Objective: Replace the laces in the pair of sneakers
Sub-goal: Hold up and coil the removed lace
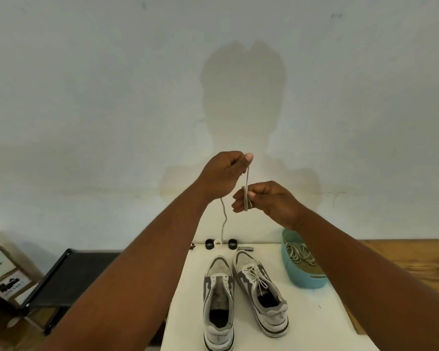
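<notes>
We see the white worktop (314, 312) set against a pale wall, with a black folding stand (69, 277) on the floor beside it. On the worktop the pair of sneakers stands side by side, toes to the wall. The left sneaker (218, 305) has bare eyelets and an open tongue, so we judge its old lace is already out; the right sneaker (260, 290) is still laced. A teal basket (304, 279) near the right sneaker holds a pile of pale laces, placed within easy reach, probably as the supply. Small black and white rings (219, 243) sit at the far edge.

Held up above the shoes, the left hand (223, 176) has its fingers curled and pinches the grey lace (247, 183) at the thumb, keeping it taut. The right hand (266, 201), just below, has the lace looped round its fingers, which grip it. A free tail hangs down from the left hand toward the rings. We judge the lace is being wound into a bundle so it stays tidy.
</notes>
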The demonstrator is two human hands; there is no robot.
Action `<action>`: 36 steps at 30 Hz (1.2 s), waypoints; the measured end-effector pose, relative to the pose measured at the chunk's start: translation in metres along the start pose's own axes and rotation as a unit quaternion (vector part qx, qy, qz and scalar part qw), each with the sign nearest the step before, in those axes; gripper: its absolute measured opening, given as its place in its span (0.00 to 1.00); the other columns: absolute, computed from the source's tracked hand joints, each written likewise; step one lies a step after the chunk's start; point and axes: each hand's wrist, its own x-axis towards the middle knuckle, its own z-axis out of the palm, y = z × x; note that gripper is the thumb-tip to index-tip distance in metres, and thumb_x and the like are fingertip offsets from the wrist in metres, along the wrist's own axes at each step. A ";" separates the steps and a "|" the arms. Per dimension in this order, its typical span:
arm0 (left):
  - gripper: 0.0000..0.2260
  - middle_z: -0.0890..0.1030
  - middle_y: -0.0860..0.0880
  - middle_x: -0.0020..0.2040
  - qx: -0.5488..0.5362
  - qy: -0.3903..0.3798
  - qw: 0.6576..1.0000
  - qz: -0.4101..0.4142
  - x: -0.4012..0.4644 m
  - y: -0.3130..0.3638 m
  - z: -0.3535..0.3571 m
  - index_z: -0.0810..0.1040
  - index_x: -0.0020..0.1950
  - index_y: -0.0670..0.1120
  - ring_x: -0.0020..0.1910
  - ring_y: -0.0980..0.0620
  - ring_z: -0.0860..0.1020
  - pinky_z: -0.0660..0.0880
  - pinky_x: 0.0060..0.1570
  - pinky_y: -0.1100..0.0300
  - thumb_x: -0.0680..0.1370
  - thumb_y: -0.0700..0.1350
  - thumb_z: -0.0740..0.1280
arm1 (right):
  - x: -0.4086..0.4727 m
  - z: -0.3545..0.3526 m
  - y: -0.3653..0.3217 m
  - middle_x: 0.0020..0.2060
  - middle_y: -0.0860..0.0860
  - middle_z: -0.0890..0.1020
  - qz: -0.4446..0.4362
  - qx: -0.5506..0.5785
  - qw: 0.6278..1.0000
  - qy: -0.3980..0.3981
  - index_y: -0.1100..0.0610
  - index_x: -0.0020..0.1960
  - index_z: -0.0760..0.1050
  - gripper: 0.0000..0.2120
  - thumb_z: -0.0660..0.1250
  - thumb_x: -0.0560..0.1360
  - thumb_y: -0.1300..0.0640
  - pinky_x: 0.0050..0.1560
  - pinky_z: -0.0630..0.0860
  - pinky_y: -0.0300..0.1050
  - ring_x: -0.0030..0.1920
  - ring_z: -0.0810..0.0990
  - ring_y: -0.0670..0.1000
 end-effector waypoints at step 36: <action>0.18 0.75 0.54 0.30 0.082 -0.024 0.994 0.066 -0.033 -0.019 0.026 0.77 0.38 0.48 0.32 0.56 0.73 0.71 0.37 0.56 0.85 0.53 0.61 | 0.004 -0.005 -0.012 0.48 0.60 0.86 -0.049 -0.081 0.986 0.137 0.65 0.55 0.82 0.10 0.62 0.83 0.63 0.55 0.77 0.43 0.51 0.85 0.52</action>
